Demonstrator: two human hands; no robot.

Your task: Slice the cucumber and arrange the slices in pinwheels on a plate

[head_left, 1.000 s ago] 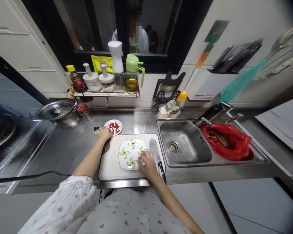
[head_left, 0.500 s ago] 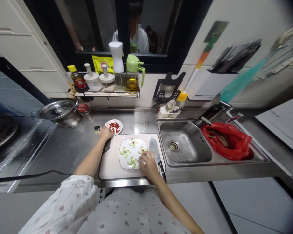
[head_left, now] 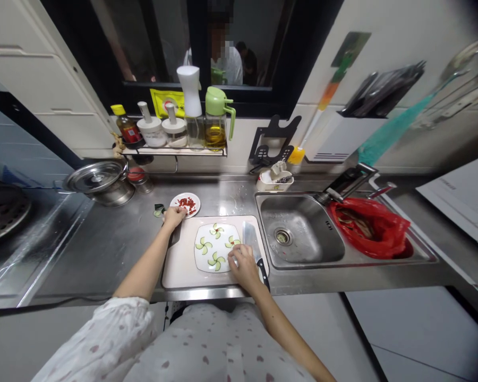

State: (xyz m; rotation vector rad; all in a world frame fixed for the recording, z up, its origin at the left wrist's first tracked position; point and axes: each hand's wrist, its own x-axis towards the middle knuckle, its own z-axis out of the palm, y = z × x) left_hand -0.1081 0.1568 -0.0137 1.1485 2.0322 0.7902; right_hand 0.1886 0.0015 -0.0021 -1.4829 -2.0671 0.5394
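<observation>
My left hand is at the near left rim of a small white plate of chopped red pieces. Its fingers are pinched by the red pieces; what lies between them is too small to make out. A squarish white plate bears several pinwheels of green slices, two with red bits at their centres. Over this plate's right edge my right hand curls its fingers together, near the right-hand pinwheel. Whether they hold anything is hidden. The plate rests on a pale cutting board.
A knife lies on the board's right side, its black handle towards me. Right of it is a steel sink with a red plastic bag. Dark-skinned green scraps, a lidded pot and a seasoning shelf stand left and behind.
My left hand has shifted slightly at the small plate's rim, uncovering more of the green scraps. My right hand has drawn back a little from the right-hand pinwheel.
</observation>
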